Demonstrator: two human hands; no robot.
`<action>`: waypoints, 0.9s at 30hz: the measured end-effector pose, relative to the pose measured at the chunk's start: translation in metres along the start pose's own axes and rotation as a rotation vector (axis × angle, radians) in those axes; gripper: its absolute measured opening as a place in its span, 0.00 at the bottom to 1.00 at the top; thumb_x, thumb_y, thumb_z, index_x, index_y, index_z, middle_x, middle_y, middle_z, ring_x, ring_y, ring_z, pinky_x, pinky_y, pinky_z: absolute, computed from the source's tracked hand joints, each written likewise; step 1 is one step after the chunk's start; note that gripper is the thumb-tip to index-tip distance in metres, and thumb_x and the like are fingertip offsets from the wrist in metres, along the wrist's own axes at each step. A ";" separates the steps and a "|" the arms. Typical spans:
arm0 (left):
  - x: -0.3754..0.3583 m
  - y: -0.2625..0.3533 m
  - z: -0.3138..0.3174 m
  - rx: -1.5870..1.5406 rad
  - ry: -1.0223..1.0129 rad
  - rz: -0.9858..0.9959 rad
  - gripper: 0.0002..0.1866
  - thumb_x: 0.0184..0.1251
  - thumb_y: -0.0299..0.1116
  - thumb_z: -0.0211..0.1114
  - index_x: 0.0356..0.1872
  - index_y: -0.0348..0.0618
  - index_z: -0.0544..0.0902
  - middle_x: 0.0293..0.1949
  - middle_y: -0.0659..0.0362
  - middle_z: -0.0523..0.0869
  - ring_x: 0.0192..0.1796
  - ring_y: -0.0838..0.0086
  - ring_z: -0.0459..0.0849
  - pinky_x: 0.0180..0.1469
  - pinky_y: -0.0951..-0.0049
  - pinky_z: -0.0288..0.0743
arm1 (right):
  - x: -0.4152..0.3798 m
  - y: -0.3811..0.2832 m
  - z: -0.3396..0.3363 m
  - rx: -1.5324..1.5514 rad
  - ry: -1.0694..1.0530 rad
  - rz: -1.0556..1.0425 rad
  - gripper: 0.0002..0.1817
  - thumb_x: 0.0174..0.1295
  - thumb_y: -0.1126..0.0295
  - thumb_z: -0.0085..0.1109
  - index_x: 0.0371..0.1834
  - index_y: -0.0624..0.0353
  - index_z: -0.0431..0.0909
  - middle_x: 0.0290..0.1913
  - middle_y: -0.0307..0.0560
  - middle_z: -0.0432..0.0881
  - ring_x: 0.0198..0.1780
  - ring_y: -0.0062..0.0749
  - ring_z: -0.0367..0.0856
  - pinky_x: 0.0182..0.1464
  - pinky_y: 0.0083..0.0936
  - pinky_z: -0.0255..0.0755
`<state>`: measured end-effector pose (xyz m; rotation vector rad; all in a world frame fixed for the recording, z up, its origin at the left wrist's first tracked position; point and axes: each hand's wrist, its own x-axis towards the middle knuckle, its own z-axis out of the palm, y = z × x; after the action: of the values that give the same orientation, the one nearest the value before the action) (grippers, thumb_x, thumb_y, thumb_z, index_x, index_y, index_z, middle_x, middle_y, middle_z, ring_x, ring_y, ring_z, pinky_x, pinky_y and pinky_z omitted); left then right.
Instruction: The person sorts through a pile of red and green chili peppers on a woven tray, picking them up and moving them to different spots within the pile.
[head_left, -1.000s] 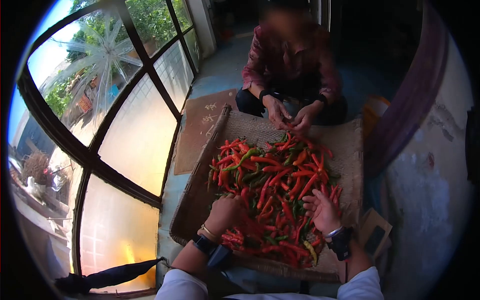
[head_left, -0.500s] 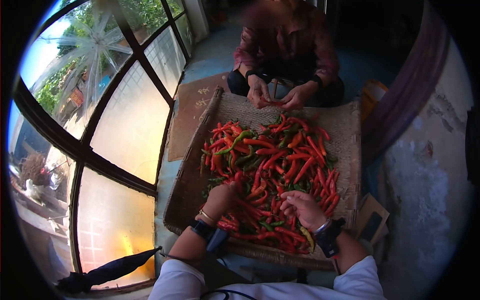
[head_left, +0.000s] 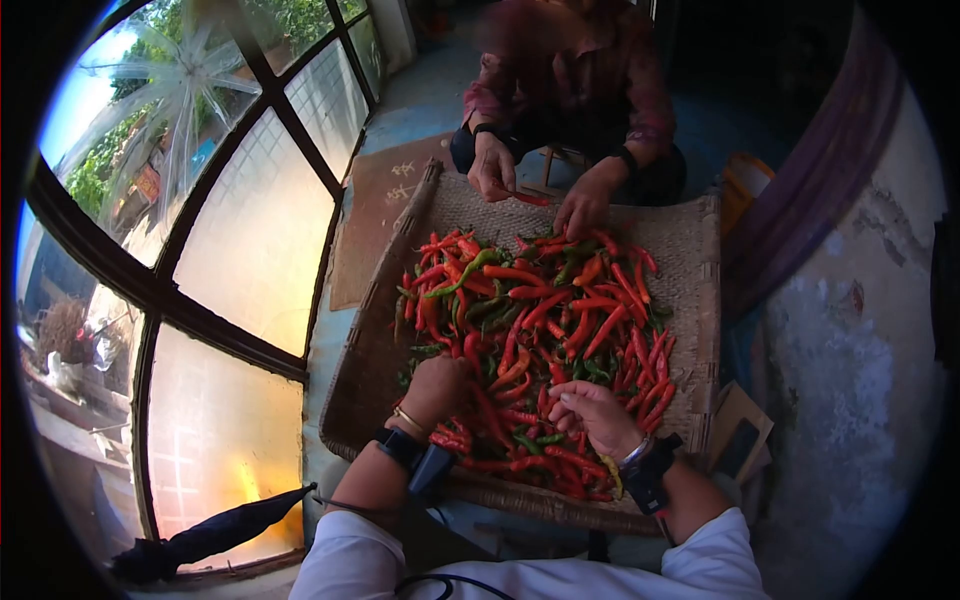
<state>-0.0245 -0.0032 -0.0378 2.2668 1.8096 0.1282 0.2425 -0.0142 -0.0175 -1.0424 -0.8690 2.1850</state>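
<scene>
A heap of red, orange and green chilies covers a flat woven tray on the floor. My left hand rests knuckles-up on the near left of the heap, its fingers curled down among the chilies and hidden. My right hand hovers over the near middle of the heap with fingertips pinched together on a red chili. Both wrists carry dark bands. Across the tray sits another person; one of their hands holds a red chili and the other touches the far edge of the heap.
A large arched window with dark bars fills the left side. A folded black umbrella lies below it. A brown mat lies left of the tray. A pale wall and cardboard pieces stand close on the right.
My right hand turned from palm-up and spread to palm-down with fingertips pinched over the heap. The other person's hands drew apart, one reaching to the chilies. My left hand stayed in place.
</scene>
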 end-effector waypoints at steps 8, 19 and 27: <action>-0.004 0.040 -0.025 -0.257 0.064 0.160 0.08 0.53 0.34 0.58 0.32 0.44 0.73 0.25 0.54 0.78 0.28 0.58 0.79 0.28 0.62 0.71 | 0.000 0.001 0.006 -0.287 -0.017 0.005 0.13 0.61 0.70 0.46 0.48 0.63 0.69 0.31 0.40 0.78 0.28 0.16 0.75 0.30 0.12 0.68; -0.021 0.081 -0.033 -0.853 -0.018 0.446 0.14 0.53 0.32 0.65 0.40 0.41 0.74 0.29 0.56 0.80 0.31 0.68 0.82 0.33 0.74 0.74 | -0.006 0.000 0.025 -0.757 -0.143 -0.478 0.19 0.55 0.76 0.54 0.51 0.62 0.67 0.38 0.39 0.76 0.38 0.21 0.75 0.43 0.19 0.70; -0.022 0.082 -0.031 -0.835 0.139 0.393 0.20 0.49 0.33 0.68 0.43 0.40 0.73 0.35 0.57 0.78 0.35 0.69 0.81 0.37 0.74 0.74 | -0.012 -0.004 0.022 -0.475 -0.046 -0.238 0.10 0.59 0.70 0.51 0.41 0.62 0.74 0.28 0.39 0.77 0.29 0.16 0.75 0.33 0.16 0.70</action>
<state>0.0411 -0.0374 0.0130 1.9483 1.0178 0.9309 0.2325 -0.0270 0.0018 -1.0378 -1.5006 1.8509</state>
